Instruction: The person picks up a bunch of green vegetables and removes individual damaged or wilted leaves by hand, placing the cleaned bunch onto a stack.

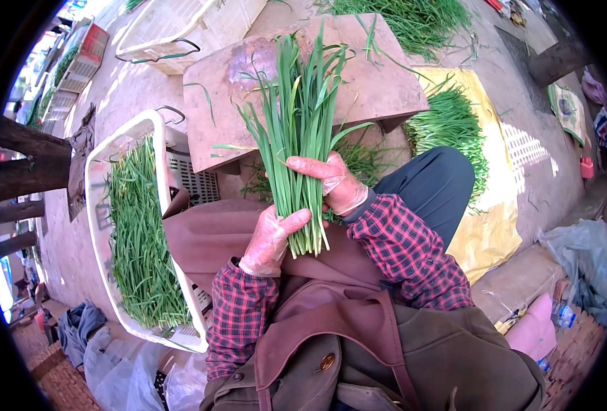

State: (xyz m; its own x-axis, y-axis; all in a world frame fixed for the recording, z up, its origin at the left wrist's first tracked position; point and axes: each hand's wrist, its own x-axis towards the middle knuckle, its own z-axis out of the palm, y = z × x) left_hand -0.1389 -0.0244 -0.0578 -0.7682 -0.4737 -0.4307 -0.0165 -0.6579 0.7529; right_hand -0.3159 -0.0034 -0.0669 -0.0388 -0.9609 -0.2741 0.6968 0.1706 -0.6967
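Observation:
A bunch of garlic chives (303,138) is held in front of me, its pale cut ends toward my lap and its green tips over a low wooden board (385,92). My left hand (270,239), in a thin clear glove, grips the bunch near the cut ends. Higher up the stalks, my right hand (337,180) wraps around them from the right, its thumb across the front. That hand is gloved too. The fingers behind the bunch are mostly hidden. Below both hands a maroon apron (221,236) covers my lap.
To my left stands a white plastic crate (95,205) full of chives (147,246). On the right a chive pile (452,128) lies on a yellow sheet (493,246). More chives (406,20) are heaped beyond the board, near another crate (154,31). Clear plastic bags (123,370) lie at lower left.

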